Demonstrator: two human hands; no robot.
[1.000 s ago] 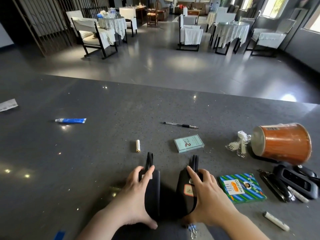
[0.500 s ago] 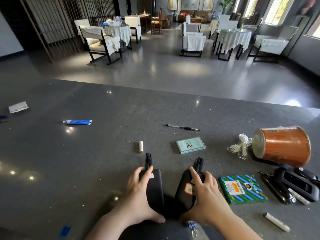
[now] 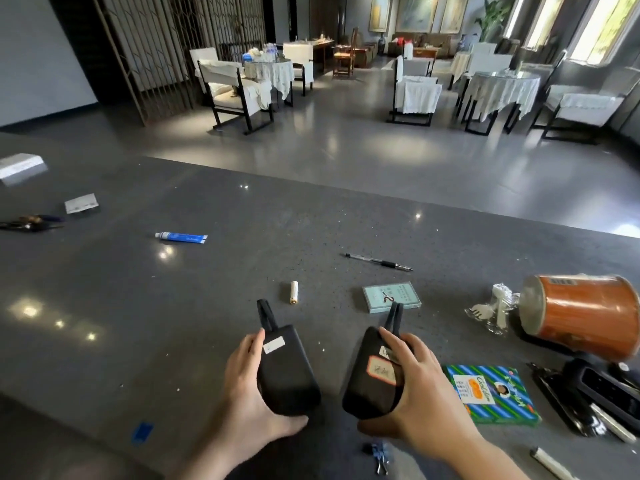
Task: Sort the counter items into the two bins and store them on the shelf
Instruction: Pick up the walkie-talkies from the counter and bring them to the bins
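While I watch the head view, my left hand [image 3: 250,382] grips one folded black bin [image 3: 285,370] and my right hand [image 3: 414,386] the other black bin [image 3: 372,375], both near the counter [image 3: 138,323] front. They look soft, light; I'd hold their sides.

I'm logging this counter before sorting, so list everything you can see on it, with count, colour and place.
black pouches: two, black, labelled, front centre, one in each hand
battery: one, cream, beyond left pouch
blue tube: one, blue and white, far left-centre
pen: one, black and clear, centre back
teal box: one, pale teal, behind right pouch
orange can: one, on its side, right
striped packet: one, green and blue, right of right pouch
binder clip: one, blue, front edge
left hand: holds left pouch
right hand: holds right pouch
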